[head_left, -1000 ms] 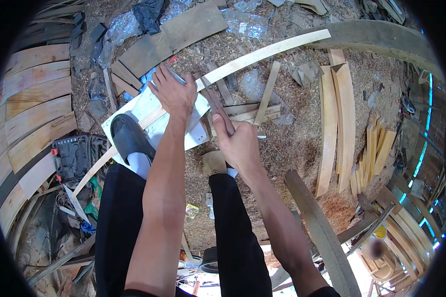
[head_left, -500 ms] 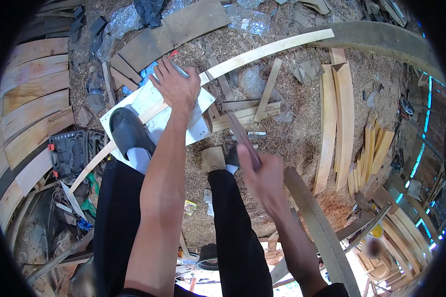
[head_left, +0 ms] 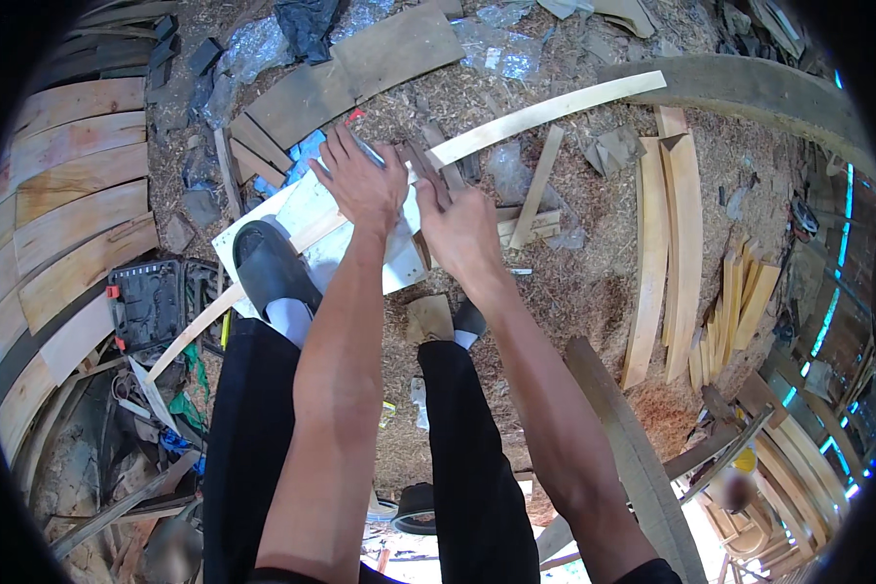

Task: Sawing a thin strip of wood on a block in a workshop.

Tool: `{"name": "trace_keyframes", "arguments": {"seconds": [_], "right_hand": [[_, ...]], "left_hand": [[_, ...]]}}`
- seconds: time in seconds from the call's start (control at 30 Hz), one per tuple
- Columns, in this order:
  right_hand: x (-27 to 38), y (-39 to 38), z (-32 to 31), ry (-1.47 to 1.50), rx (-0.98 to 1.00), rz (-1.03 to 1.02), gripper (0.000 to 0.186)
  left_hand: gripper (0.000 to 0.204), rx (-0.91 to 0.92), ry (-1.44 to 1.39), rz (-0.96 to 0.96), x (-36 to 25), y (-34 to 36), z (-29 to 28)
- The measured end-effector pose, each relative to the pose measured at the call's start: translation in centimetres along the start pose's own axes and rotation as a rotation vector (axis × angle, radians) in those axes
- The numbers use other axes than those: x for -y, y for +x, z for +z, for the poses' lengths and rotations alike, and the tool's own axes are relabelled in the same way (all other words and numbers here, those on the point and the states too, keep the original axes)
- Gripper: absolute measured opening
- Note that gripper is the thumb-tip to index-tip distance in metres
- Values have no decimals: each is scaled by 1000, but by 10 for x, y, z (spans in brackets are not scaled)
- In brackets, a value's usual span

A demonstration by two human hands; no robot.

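Observation:
A long, thin, curved wooden strip [head_left: 545, 114] lies across a white block [head_left: 399, 265], its far end reaching out to the right. My left hand [head_left: 368, 193] is laid over the strip on the block, with fingers stretched out. A dark clog [head_left: 268, 263] on my left foot rests on the strip where it crosses the block. Just right of my left hand, my right hand [head_left: 465, 234] is closed around a dark, flat, narrow bar [head_left: 424, 167]. That bar reaches the strip's edge; its exact kind cannot be made out.
Curved boards [head_left: 83, 209] are laid in a row at left, near an open tool case [head_left: 146, 302]. Long wooden pieces [head_left: 647, 263] and a bundle of short sticks [head_left: 735, 302] lie at right. A thick curved beam [head_left: 628, 438] stands by my right forearm. Wood shavings cover the ground.
My right hand has swung forward and left with the dark bar, from above my right foot to the strip beside my left hand. My left hand stays on the strip.

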State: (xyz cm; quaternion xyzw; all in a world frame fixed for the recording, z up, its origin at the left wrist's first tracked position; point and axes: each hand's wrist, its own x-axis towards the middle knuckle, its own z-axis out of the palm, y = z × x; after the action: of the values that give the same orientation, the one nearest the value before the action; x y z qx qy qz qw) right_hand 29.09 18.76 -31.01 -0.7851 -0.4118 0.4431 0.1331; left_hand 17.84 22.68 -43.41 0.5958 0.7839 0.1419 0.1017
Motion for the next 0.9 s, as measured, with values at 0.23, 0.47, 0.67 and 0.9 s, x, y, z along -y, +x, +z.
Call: {"name": "trace_keyframes", "arguments": {"seconds": [0.23, 0.47, 0.67, 0.9], "right_hand": [[-23, -130, -73, 61, 98, 121, 50], [-29, -132, -75, -53, 48, 118, 60], [-12, -67, -37, -53, 71, 91, 52], [22, -46, -24, -23, -16, 12, 52]], "left_hand": [[63, -24, -7, -19, 5, 1, -4], [62, -39, 2, 12, 2, -1, 0], [64, -43, 15, 29, 3, -1, 0], [65, 3, 26, 1, 5, 0, -3]]}}
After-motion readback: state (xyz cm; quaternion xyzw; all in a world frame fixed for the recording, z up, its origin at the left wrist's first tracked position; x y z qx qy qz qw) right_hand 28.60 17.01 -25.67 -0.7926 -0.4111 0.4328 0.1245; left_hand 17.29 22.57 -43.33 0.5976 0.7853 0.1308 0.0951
